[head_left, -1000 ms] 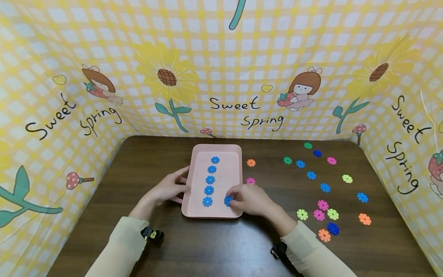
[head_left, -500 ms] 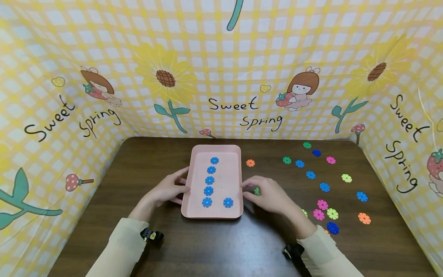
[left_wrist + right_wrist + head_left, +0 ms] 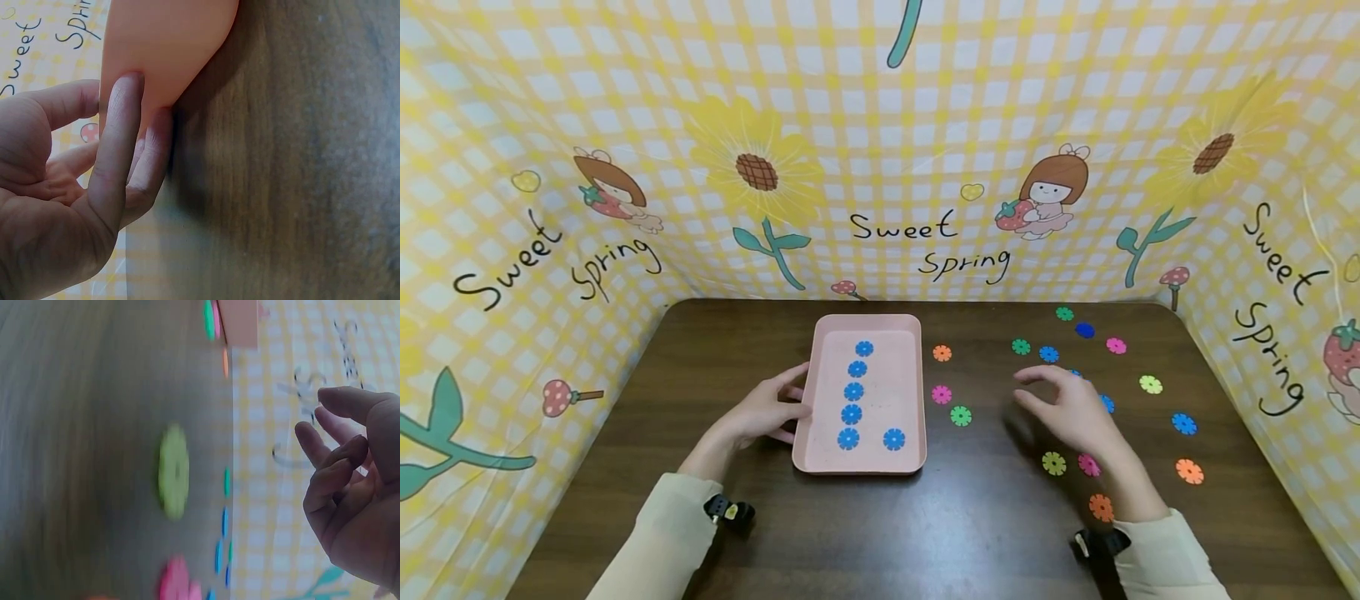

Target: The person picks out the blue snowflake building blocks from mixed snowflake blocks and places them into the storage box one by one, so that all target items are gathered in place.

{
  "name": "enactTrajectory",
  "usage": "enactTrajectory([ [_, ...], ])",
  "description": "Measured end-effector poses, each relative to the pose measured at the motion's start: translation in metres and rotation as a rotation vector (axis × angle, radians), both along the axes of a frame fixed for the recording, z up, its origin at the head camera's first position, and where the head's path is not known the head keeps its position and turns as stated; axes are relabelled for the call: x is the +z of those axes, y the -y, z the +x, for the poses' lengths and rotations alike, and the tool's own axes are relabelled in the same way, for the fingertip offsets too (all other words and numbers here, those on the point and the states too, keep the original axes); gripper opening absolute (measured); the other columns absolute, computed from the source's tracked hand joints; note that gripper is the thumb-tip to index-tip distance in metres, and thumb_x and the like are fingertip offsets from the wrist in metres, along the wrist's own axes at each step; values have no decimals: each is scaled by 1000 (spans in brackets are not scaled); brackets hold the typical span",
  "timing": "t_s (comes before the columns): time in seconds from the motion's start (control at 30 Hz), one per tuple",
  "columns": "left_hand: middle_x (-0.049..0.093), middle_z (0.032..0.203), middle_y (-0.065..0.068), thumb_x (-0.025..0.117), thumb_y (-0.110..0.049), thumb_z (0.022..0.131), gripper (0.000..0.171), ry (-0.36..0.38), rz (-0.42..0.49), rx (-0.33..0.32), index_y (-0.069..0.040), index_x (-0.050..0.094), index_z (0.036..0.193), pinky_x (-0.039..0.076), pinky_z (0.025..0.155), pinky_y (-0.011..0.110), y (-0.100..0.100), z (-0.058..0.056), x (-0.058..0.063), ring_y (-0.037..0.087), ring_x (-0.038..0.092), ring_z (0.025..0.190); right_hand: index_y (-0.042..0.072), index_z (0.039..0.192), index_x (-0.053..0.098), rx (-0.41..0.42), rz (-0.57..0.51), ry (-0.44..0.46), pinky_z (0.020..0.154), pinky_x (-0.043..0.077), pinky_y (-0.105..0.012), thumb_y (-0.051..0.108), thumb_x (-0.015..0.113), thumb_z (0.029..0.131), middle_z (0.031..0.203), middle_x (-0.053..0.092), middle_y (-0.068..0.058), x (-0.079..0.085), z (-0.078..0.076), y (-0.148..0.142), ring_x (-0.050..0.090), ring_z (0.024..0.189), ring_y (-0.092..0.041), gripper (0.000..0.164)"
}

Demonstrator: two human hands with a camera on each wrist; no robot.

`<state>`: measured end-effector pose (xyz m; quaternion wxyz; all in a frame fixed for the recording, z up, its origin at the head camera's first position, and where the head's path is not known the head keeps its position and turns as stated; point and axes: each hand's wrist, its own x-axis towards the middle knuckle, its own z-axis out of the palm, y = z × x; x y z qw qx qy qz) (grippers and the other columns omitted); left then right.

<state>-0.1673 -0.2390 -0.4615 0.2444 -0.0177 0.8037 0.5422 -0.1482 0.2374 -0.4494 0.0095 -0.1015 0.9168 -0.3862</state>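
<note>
In the head view, a pink tray (image 3: 904, 367) lies on the table. Five blue notched discs, with one blue disc (image 3: 853, 392) at the middle, form a line inside it; another blue disc (image 3: 893, 439) sits at its lower right. My left hand (image 3: 767, 408) holds the tray's left side, thumb at the rim, and in the left wrist view its fingers (image 3: 122, 125) press the outer wall. My right hand (image 3: 1071, 408) is above the table right of the tray, thumb and index finger apart, holding nothing. Beneath and around it lie loose discs, a yellow-green disc (image 3: 1054, 463) among them.
Beside the tray's right edge lie an orange disc (image 3: 942, 353), a pink disc (image 3: 942, 395) and a green disc (image 3: 961, 416). More coloured discs spread over the right of the brown table (image 3: 985, 533). A yellow checked cloth (image 3: 895, 150) walls the back and sides.
My right hand let go of a blue disc in the tray's lower right, then moved right, out over the loose discs. My left hand stayed at the tray's side.
</note>
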Motion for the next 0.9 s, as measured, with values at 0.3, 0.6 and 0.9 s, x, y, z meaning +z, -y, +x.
enactTrajectory([
  [0.3, 50, 134, 26, 67, -9, 99, 81, 0, -7, 1, -19, 25, 167, 64, 71, 47, 1, 0, 0, 30, 68, 99, 7, 131, 67, -149, 70, 14, 56, 46, -34, 39, 68, 101, 117, 70, -18, -2, -1, -58, 58, 69, -21, 44],
  [0.6, 51, 134, 26, 67, -9, 98, 81, -1, -9, 0, -19, 25, 167, 64, 70, 47, 0, -1, -1, 30, 69, 99, 0, 139, 59, -144, 156, 148, 94, 44, -70, 45, 66, 101, 138, 57, -32, -11, -4, -99, 47, 127, -56, 59],
  [0.9, 51, 133, 26, 66, -8, 99, 80, 2, -6, 0, -19, 24, 167, 64, 71, 47, 0, 0, 0, 30, 69, 99, -6, 138, 57, -81, 222, 254, 95, 45, -69, 48, 71, 97, 128, 61, -32, -17, -12, -116, 56, 117, -51, 69],
])
